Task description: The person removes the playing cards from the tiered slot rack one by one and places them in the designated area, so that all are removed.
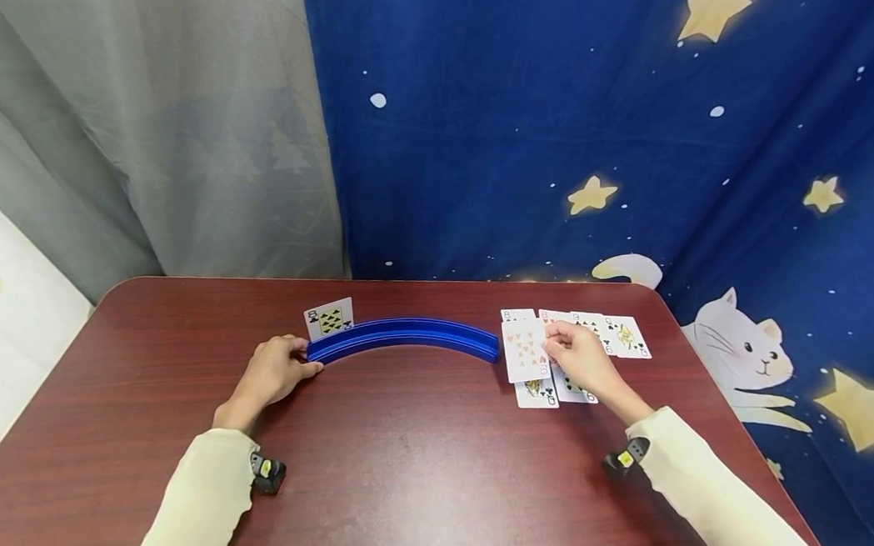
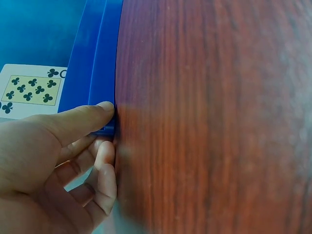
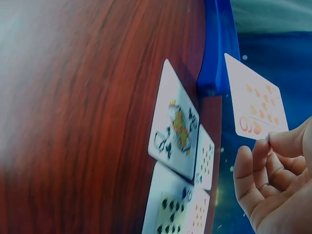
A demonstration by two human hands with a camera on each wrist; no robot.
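Note:
A curved blue card holder (image 1: 410, 331) lies on the table, and my left hand (image 1: 274, 373) grips its left end. The left wrist view shows the thumb (image 2: 100, 113) on the holder's edge, with the other fingers bent beside its end. An eight of clubs (image 1: 330, 319) stands upright at the holder's left part. My right hand (image 1: 583, 357) pinches a hearts card (image 3: 253, 102), apparently a nine, by one corner. It is held up, face showing, just right of the holder's right end. Beneath it lie several face-up cards, among them a queen of clubs (image 3: 178, 126), partly hidden.
A spade card (image 3: 170, 214) lies beside the queen. Another queen (image 1: 627, 338) lies at the right end of the card group. The dark red wooden table (image 1: 419, 466) ends at the back near a grey curtain (image 1: 233, 135) and a blue star-patterned curtain (image 1: 474, 137).

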